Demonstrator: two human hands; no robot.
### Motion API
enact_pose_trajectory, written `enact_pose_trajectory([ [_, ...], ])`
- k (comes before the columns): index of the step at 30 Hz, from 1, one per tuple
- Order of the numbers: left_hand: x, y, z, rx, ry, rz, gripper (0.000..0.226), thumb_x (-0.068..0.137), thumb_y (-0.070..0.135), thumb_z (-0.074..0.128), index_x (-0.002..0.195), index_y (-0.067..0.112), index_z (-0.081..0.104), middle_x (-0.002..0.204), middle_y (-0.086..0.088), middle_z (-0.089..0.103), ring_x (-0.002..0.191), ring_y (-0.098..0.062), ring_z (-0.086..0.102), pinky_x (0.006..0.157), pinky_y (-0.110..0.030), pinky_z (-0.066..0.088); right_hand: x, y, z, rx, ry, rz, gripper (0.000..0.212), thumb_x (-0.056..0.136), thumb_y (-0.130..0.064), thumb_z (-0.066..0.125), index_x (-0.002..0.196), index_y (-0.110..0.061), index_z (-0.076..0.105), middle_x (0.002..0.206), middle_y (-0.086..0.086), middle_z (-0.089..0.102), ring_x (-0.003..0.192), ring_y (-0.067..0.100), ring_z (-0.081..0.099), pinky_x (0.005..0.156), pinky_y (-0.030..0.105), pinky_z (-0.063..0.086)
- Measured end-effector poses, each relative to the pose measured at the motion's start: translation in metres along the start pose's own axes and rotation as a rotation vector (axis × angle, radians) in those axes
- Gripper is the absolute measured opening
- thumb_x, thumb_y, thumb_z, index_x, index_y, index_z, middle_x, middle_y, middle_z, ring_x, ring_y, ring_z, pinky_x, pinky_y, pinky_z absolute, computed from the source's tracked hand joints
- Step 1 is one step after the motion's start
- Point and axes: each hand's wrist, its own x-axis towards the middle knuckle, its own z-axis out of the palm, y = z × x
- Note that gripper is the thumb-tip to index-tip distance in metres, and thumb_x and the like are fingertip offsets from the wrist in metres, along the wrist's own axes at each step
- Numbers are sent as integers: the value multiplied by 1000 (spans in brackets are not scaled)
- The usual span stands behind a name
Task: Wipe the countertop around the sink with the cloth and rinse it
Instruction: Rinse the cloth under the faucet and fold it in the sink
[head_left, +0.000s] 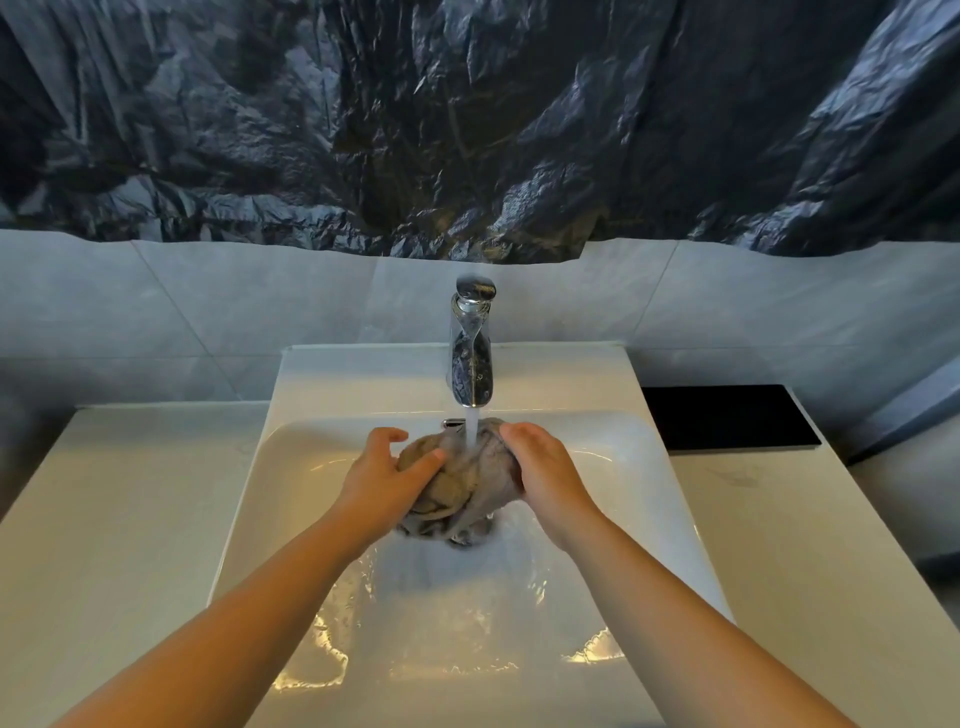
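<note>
A wet grey cloth (460, 480) is bunched into a ball over the white sink basin (613, 499). My left hand (384, 478) grips its left side with curled fingers, and my right hand (543, 473) grips its right side. Water runs from the chrome tap (471, 353) straight onto the top of the cloth between my hands. Water pools and ripples in the basin below. The white countertop (130, 509) spreads to the left and right of the sink.
A black rectangular panel (727, 418) lies on the countertop at the right, behind the basin's rim. Grey tiles (234, 301) form the back wall, with a crumpled dark plastic sheet (467, 130) hanging above them.
</note>
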Motion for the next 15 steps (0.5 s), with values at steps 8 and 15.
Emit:
enact_pose_trajectory([
  [8,-8,-2,10,-495,-398,-100,37,98,40,43,111,10,61,99,-14,71,91,-27,69,78,-42,57,8,-14,-2,187,-30,15,23,95,-28,52,97,-12,69,95,11,70,90,23,67,87,44,53],
  [15,9,1,21,-740,-54,-167,32,98,27,48,124,9,50,111,-20,65,95,-34,67,79,-51,57,1,3,4,135,-58,75,23,99,-23,45,107,-6,59,109,19,66,102,30,65,86,44,56],
])
